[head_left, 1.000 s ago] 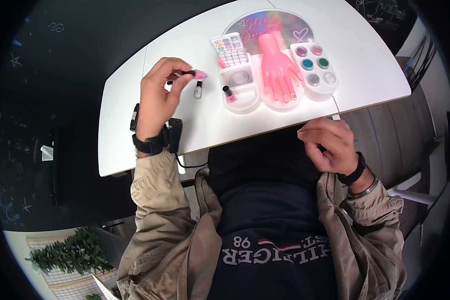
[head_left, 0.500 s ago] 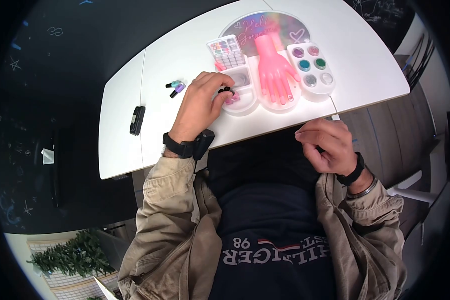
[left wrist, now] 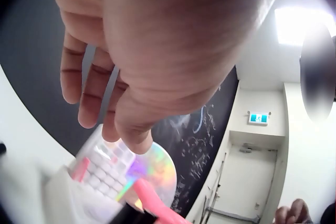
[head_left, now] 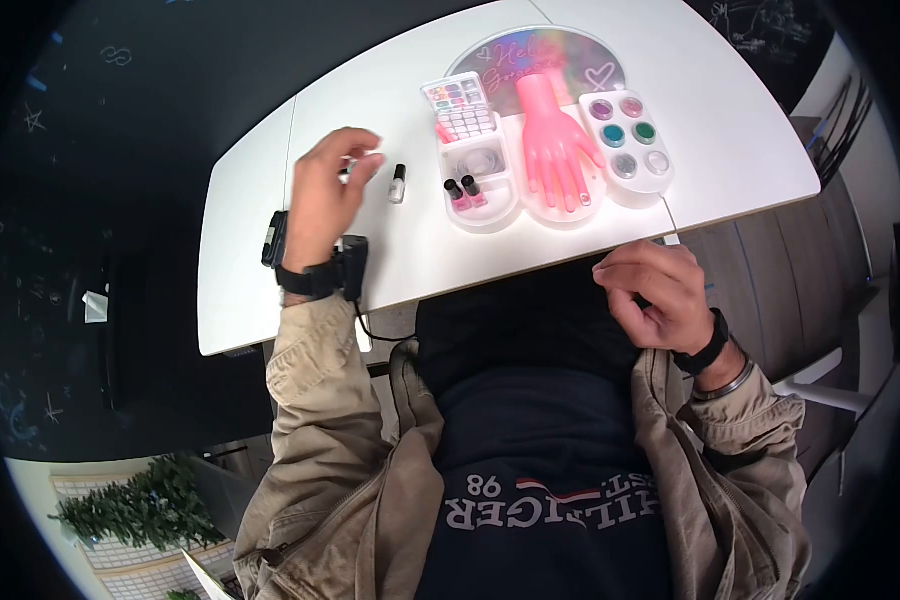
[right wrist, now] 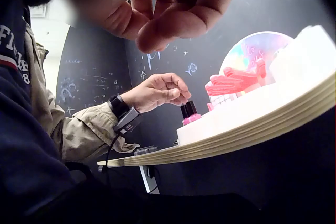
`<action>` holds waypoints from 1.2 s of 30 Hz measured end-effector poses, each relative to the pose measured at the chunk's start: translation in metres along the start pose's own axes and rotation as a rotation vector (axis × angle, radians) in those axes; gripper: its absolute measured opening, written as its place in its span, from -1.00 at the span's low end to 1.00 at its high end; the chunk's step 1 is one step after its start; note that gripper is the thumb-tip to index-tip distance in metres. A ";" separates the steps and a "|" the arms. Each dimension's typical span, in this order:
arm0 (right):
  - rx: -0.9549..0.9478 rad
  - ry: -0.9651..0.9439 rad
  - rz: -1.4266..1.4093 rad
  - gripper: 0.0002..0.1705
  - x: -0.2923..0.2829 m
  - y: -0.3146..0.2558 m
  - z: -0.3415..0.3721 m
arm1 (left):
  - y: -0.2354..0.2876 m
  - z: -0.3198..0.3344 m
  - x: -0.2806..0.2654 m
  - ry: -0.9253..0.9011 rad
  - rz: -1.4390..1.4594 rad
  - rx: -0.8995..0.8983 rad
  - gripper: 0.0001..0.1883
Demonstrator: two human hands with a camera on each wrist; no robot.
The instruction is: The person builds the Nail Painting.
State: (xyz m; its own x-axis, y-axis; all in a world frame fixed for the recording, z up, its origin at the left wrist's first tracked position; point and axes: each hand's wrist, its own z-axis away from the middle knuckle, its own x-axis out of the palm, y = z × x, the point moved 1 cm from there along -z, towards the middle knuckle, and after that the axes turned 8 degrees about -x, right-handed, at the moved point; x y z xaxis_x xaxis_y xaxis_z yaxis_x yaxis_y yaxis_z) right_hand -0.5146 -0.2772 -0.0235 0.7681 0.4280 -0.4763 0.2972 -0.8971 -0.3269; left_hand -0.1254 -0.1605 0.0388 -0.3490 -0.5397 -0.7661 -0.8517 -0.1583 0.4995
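The left hand (head_left: 325,195) hovers over the table's left part with fingers bent and parted, holding nothing visible. Just right of it is a clear bottle with a black cap (head_left: 397,184); a small dark piece shows partly behind the fingers. Two pink bottles with black caps (head_left: 464,192) are side by side in the white tray's front compartment (head_left: 490,215), also seen as pink bottles (right wrist: 190,113) in the right wrist view. A pink model hand (head_left: 558,150) lies beside them. The right hand (head_left: 655,290) hangs loosely curled and empty by the table's front edge.
A case of small compartments (head_left: 458,105) stands open behind the tray. Right of the model hand is a white holder (head_left: 625,183) with several glitter pots. A rainbow-coloured plate (head_left: 500,60) stands at the back. A black object (head_left: 274,238) lies by the left wrist.
The left hand carried a pink bottle rightward to the tray, let go of it beside the other one, and moved back left. The right hand stayed put.
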 end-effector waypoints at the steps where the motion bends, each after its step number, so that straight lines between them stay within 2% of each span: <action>1: 0.002 0.000 -0.002 -0.75 0.000 0.000 0.000 | -0.011 -0.001 -0.006 0.002 -0.058 -0.063 -0.80; 6: 0.002 -0.006 0.003 -0.75 0.000 -0.001 -0.001 | -0.055 0.001 -0.014 -0.062 -0.252 -0.346 -0.78; 9: 0.004 -0.010 0.008 -0.75 0.000 -0.001 -0.002 | -0.081 0.005 -0.002 -0.104 -0.367 -0.357 -0.74; 14: 0.001 -0.024 0.013 -0.75 0.000 0.000 -0.002 | -0.090 0.007 0.014 -0.148 -0.416 -0.399 -0.72; 17: -0.002 -0.017 0.008 -0.75 0.000 -0.001 -0.002 | -0.085 0.007 0.020 -0.139 -0.419 -0.366 -0.69; 23: 0.001 -0.012 0.006 -0.73 -0.001 -0.001 -0.001 | -0.092 0.007 0.028 -0.118 -0.345 -0.336 -0.79; 27: -0.008 0.003 0.003 -0.73 0.001 0.001 0.001 | -0.079 0.003 0.014 -0.066 -0.297 -0.229 -0.81; 29: -0.001 -0.015 0.015 -0.73 -0.001 0.000 0.000 | -0.056 0.000 -0.002 -0.035 -0.250 -0.172 -0.80; 33: 0.005 -0.013 0.009 -0.73 0.000 0.000 0.001 | 0.001 0.000 -0.016 0.067 0.038 -0.089 -0.78; 36: -0.003 -0.011 0.011 -0.73 0.000 -0.001 0.000 | 0.034 0.006 -0.010 0.039 0.191 0.111 -0.80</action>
State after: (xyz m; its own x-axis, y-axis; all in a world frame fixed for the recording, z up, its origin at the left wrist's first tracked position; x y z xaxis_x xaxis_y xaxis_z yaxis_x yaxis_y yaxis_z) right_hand -0.5144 -0.2766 -0.0236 0.7648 0.4194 -0.4892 0.2904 -0.9020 -0.3193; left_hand -0.1529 -0.1555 0.0613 -0.4944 -0.5829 -0.6448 -0.8104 0.0407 0.5845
